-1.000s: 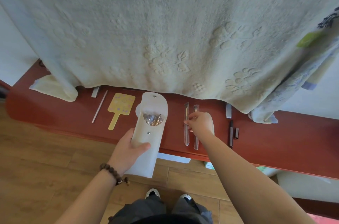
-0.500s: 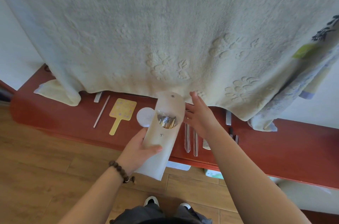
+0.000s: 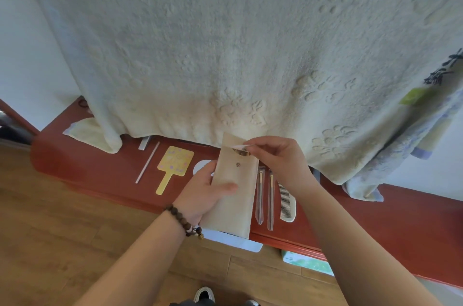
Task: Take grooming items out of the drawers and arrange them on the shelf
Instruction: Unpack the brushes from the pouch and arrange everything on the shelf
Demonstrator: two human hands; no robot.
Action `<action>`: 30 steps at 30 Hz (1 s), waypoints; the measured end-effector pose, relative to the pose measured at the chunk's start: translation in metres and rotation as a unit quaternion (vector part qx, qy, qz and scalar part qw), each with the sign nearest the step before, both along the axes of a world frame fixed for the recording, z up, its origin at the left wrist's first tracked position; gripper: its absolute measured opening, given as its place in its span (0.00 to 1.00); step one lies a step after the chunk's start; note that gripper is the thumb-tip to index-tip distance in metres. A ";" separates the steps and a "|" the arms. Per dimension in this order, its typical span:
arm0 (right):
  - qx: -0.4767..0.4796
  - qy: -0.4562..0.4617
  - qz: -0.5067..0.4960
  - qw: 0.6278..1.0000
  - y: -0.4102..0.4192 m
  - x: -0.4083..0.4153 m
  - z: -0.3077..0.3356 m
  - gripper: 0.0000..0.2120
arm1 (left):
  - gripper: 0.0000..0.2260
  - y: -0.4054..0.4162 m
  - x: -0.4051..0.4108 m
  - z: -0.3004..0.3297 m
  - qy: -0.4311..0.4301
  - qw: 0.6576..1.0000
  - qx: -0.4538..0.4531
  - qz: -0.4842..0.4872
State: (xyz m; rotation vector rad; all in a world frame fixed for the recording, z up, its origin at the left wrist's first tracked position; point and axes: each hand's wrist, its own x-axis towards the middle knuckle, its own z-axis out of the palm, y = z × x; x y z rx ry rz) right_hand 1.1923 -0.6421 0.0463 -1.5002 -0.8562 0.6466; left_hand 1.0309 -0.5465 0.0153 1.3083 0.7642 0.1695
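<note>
- Shelf (image 3: 105, 168) already carries a paddle mirror (image 3: 175, 161), two capped tools (image 3: 265, 198) and a comb (image 3: 286, 203), all below and beside the working fingers.
- Pouch (image 3: 234, 190) sits upright in the left hand (image 3: 204, 191), thumb curled across its front.
- Right hand (image 3: 278, 158), flat and reaching half a second ago, now pinches something pale at the pouch mouth, so in my judgement another item comes out.

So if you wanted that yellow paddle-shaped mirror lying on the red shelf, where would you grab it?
Probably by its narrow handle. The yellow hand mirror lies flat on the red shelf with the handle pointing toward the shelf's front edge, so coming from the front and pinching the handle's two long sides looks easiest. The wide head gives less to grip.
</note>
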 end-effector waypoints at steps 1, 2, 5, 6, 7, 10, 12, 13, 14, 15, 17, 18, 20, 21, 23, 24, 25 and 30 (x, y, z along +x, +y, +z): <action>0.006 -0.001 -0.008 1.000 0.000 0.000 -0.001 0.07 | 0.21 0.000 0.002 0.007 -0.009 1.000 -0.003 0.006; 0.010 -0.001 -0.014 1.000 0.001 0.001 -0.001 0.07 | 0.22 0.001 0.005 0.013 -0.014 1.000 -0.002 0.010; 0.009 -0.013 -0.014 1.000 0.002 0.003 0.002 0.08 | 0.23 0.002 0.010 0.030 -0.014 1.000 0.004 0.019; 0.007 -0.030 -0.007 1.000 0.002 0.004 0.003 0.08 | 0.23 0.002 0.011 0.034 -0.014 1.000 0.001 0.022; 0.004 -0.054 0.001 0.999 0.002 0.004 0.004 0.08 | 0.24 0.002 0.012 0.038 -0.016 1.000 -0.005 0.024; 0.005 -0.105 0.019 0.994 0.002 0.008 0.005 0.08 | 0.24 0.005 0.013 0.049 -0.014 0.999 -0.012 0.027; 0.011 -0.116 0.025 0.993 0.003 0.008 0.004 0.07 | 0.21 0.008 0.013 0.054 -0.007 1.000 -0.006 0.023; 0.016 -0.123 0.027 0.992 0.003 0.007 0.004 0.07 | 0.18 0.010 0.013 0.055 -0.002 1.000 -0.004 0.022; 0.022 -0.132 0.028 0.991 0.004 0.006 0.003 0.07 | 0.16 0.010 0.014 0.056 0.001 1.000 -0.005 0.022; 0.026 -0.143 0.026 0.989 0.004 0.004 0.003 0.07 | 0.15 0.010 0.013 0.057 0.004 1.000 -0.008 0.022; 0.028 -0.160 0.021 0.987 0.004 0.000 0.000 0.08 | 0.15 0.010 0.013 0.055 0.009 1.000 -0.011 0.025; 0.027 -0.162 0.019 0.986 0.003 -0.001 -0.001 0.08 | 0.16 0.009 0.013 0.054 0.011 1.000 -0.010 0.027; 0.023 -0.164 0.014 0.986 0.002 -0.003 -0.005 0.08 | 0.19 0.008 0.013 0.052 0.011 0.999 -0.010 0.030; 0.024 -0.172 0.012 0.985 0.001 -0.004 -0.007 0.09 | 0.20 0.008 0.014 0.050 0.009 0.999 -0.013 0.033; 0.034 -0.210 0.011 0.977 0.000 -0.007 -0.009 0.09 | 0.17 0.006 0.014 0.048 0.000 0.999 -0.021 0.047; 0.044 -0.245 0.012 0.968 0.000 -0.007 -0.010 0.09 | 0.16 0.005 0.014 0.047 -0.005 0.998 -0.025 0.055; 0.055 -0.285 0.013 0.957 0.000 -0.008 -0.011 0.09 | 0.16 0.004 0.014 0.047 -0.009 0.998 -0.030 0.062; 0.064 -0.371 0.026 0.926 -0.003 -0.006 -0.018 0.10 | 0.21 0.001 0.012 0.045 -0.027 0.996 -0.044 0.069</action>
